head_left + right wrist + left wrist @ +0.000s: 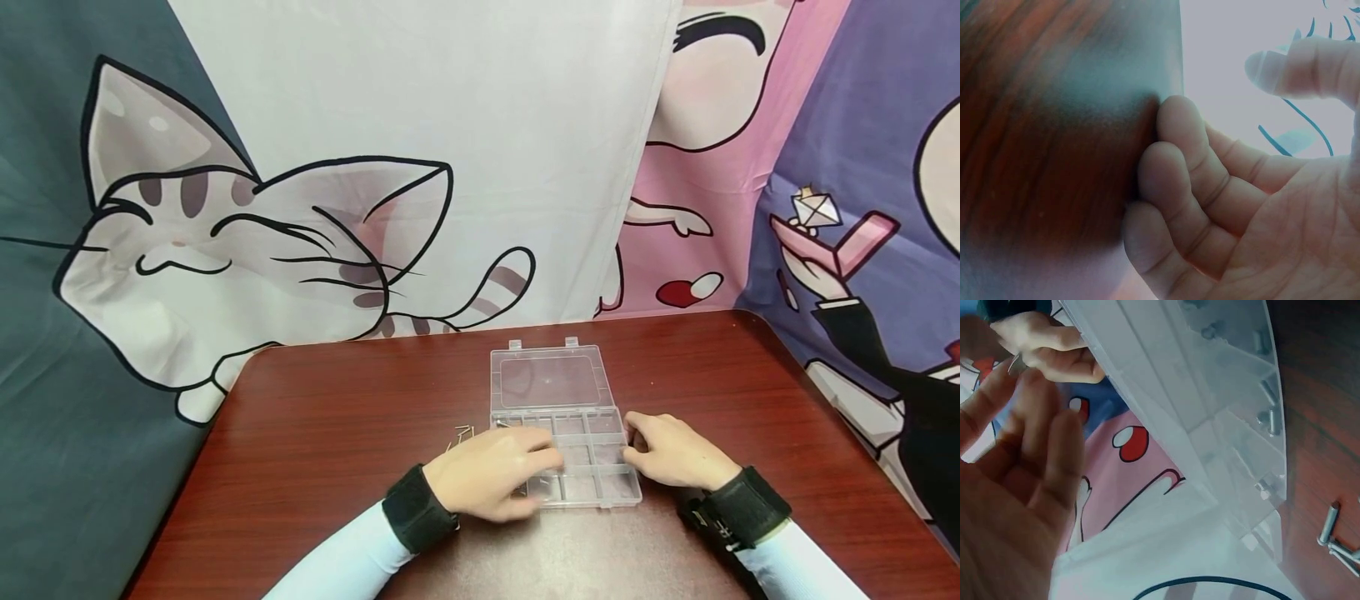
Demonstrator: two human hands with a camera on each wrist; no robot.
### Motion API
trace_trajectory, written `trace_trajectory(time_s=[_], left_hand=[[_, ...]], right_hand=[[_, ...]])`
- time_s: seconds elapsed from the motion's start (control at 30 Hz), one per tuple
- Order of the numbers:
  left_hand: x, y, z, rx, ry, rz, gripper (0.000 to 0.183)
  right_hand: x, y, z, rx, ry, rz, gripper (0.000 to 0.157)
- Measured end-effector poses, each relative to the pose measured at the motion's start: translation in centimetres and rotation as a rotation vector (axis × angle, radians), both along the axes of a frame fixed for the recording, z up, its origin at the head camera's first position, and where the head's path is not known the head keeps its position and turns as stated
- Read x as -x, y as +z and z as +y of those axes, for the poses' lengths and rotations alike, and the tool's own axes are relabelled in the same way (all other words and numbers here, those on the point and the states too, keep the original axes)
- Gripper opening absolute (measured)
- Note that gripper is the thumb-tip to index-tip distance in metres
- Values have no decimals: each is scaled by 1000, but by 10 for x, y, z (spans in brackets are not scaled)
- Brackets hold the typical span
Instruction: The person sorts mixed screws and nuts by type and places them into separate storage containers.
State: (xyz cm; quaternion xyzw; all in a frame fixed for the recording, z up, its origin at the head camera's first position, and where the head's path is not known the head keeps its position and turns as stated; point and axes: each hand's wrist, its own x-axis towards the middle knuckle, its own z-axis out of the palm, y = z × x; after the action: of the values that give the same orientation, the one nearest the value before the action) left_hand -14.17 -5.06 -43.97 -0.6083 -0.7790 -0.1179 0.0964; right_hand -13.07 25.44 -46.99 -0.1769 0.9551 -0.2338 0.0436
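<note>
Cartoon-cat drapes back a dark red bench [337,417]. A clear compartment box [592,479] lies open near its front edge, loose screws [461,432] just left of it. The left hand [495,471] reaches over the compartments, apparently pinching a small metal piece; the view is blurred. The right hand [675,454], fingers curled, steadies the box's right edge. Sorting is under way; the next move calls for exact placement into a compartment.

1 clear organiser box [558,400], 2 hands.
</note>
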Motion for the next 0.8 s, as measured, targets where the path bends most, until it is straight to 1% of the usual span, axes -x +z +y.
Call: trace_trajectory(time_s=[0.07, 0.1, 0.13, 0.17, 0.33, 0.47, 0.57, 0.7, 0.8], left_hand=[[-3, 1, -1, 45, 33, -44, 89], [-5, 2, -2, 69, 53, -60, 108], [-6, 2, -3, 94, 72, -67, 119], [-8, 3, -4, 109, 86, -70, 123], [-10, 5, -15, 133, 119, -67, 121], [-10, 4, -32, 130, 147, -80, 120], [-10, 2, -51, 118, 175, -89, 120], [-10, -1, -82, 102, 211, -105, 118], [-11, -3, -103, 96, 235, -102, 115]], right_hand=[[1, 0, 0, -7, -7, -7, 15], [1, 0, -1, -10, -10, -12, 15], [1, 0, -1, -10, -10, -12, 14], [1, 0, -1, -12, -15, -16, 14], [1, -1, 0, -7, -12, -17, 13], [0, -1, 0, -4, -8, -17, 13], [0, -1, 0, -3, -9, -18, 13], [0, -1, 0, -2, -7, -12, 14], [0, 1, 0, -3, -7, -9, 14]])
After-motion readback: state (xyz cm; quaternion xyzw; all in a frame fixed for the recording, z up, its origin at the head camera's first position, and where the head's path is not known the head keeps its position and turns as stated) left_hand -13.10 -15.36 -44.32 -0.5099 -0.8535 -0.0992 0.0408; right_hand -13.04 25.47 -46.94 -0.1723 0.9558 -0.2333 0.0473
